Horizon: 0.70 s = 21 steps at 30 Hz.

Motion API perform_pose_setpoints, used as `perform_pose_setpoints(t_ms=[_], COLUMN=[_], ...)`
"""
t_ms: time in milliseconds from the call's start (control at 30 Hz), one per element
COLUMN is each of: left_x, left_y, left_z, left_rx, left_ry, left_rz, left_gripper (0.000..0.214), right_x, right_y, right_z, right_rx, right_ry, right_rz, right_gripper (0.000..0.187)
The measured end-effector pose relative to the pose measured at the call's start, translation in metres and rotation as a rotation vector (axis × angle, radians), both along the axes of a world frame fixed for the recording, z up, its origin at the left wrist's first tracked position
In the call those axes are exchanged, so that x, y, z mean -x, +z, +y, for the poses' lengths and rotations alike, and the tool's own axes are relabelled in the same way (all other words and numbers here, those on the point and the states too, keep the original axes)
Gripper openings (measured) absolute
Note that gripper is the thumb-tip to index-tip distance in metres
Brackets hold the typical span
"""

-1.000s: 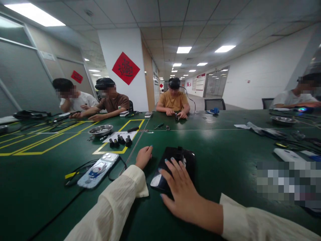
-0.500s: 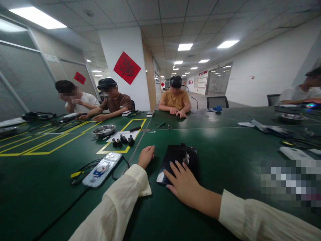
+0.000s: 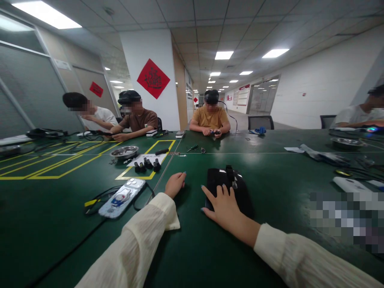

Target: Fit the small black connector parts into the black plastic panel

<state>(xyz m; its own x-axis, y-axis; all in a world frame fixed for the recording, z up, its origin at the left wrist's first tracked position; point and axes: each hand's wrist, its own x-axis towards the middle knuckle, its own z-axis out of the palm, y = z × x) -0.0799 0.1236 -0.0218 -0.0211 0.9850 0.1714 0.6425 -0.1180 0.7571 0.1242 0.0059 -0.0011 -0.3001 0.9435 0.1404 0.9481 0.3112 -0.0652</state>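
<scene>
My right hand [image 3: 226, 208] lies on a glossy black flat object [image 3: 243, 196], with its fingers spread and its thumb and forefinger reaching past the left edge. A dark strap or tab [image 3: 230, 176] with a small pale scrap stands at the object's far edge; its exact kind I cannot make out. Loosely curled, my left hand [image 3: 175, 184] rests on the green table to the left, apart from the black object. Nothing shows in its fingers. A phone in a clear decorated case [image 3: 122, 199] lies left of my left wrist, beside a black cable.
Several black cone-shaped parts [image 3: 147, 165] stand on a white sheet within yellow tape. Behind them is a metal bowl [image 3: 124, 153]. Plastic bags [image 3: 324, 155] and a white device [image 3: 349, 186] lie at right. Co-workers sit across the green table [image 3: 270, 248].
The black object has shifted right and turned, its near left corner no longer showing beyond my right hand. My right fingers have bent more. My left hand has stayed in place.
</scene>
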Motion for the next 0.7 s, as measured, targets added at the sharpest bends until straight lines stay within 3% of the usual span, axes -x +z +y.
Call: perform_pose_setpoints(t_ms=[133,267,533,700], left_x=[-0.001,-0.001,0.0,0.0], left_y=[0.001,0.003,0.003,0.004], left_z=[-0.001,-0.003,-0.002,-0.003], left_rx=[0.003,0.013,0.03,0.036], left_ry=[-0.004,-0.016,-0.033,-0.033], left_rz=[0.013,0.033,0.086,0.117], left_gripper=[0.044,0.044,0.043,0.044], right_x=[0.0,-0.024,-0.105,-0.162], right_y=[0.0,0.0,-0.011,-0.013], right_z=[0.006,0.022,0.08,0.102], right_rx=[0.034,0.092,0.15,0.123], right_ry=[-0.046,-0.13,-0.367,-0.51], right_rz=[-0.024,-0.041,-0.068,-0.07], right_gripper=[0.058,0.057,0.049,0.045])
